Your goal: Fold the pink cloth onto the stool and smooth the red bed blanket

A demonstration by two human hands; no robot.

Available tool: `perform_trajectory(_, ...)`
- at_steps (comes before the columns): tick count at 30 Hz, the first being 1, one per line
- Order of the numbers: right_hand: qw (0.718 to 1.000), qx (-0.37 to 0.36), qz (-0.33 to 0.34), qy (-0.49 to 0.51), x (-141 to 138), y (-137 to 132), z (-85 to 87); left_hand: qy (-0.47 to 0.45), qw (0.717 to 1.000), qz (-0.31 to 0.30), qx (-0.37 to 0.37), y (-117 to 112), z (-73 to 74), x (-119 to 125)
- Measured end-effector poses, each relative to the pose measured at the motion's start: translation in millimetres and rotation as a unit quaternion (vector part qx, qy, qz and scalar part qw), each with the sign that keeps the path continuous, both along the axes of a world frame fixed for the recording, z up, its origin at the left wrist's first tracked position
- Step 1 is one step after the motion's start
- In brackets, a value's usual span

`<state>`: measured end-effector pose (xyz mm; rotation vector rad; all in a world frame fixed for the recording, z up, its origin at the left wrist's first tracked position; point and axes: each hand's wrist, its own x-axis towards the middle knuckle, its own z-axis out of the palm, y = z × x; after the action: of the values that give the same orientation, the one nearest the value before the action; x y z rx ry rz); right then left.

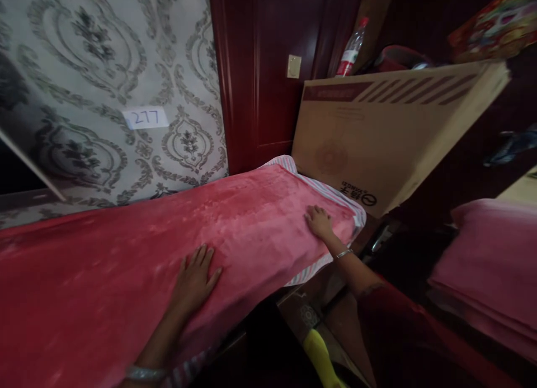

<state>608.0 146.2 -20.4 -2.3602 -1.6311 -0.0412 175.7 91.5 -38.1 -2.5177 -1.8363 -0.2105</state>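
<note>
A red plush blanket (pixel 138 248) lies spread over a narrow bed, with a striped sheet (pixel 335 200) showing under its far end. My left hand (pixel 193 279) rests flat on the blanket near its front edge, fingers stretched out and apart. My right hand (pixel 319 220) lies palm down on the blanket's far corner, fingers extended, a bracelet (pixel 344 254) on its wrist. Neither hand holds anything.
A large cardboard box (pixel 377 136) leans at the bed's far end, a plastic bottle (pixel 350 50) behind it. Patterned wallpaper with a label reading 277 (pixel 146 118) backs the bed. A dark red door (pixel 272 69) stands beyond. Pink bedding (pixel 490 259) lies at right.
</note>
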Motion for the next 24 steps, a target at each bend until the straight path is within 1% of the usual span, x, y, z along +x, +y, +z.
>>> perform_trajectory(4,0.996,0.021,-0.088,0.01,33.5,10.3,6.9,-0.005,1.0,-0.005,0.015,2.7,-2.3,-2.4)
perform_trajectory(7,0.989,0.032,-0.145,0.021,54.4,13.6,7.6,-0.007,1.0,-0.012,0.012,4.5,-3.7,-4.7)
perform_trajectory(13,0.974,0.042,-0.221,0.037,86.4,17.6,4.1,-0.001,1.0,-0.019,0.022,10.8,-10.6,-11.4)
perform_trajectory(17,0.97,0.038,-0.238,0.031,103.3,22.1,3.9,-0.011,0.999,-0.028,0.037,11.5,-13.8,-14.8)
perform_trajectory(21,0.975,0.031,-0.22,0.013,115.8,24.3,3.0,-0.025,0.999,-0.025,0.037,10.8,-15.4,-16.2)
perform_trajectory(24,0.976,0.034,-0.214,-0.006,121.0,22.2,-0.7,-0.041,0.997,-0.029,0.051,11.9,-17.5,-18.3)
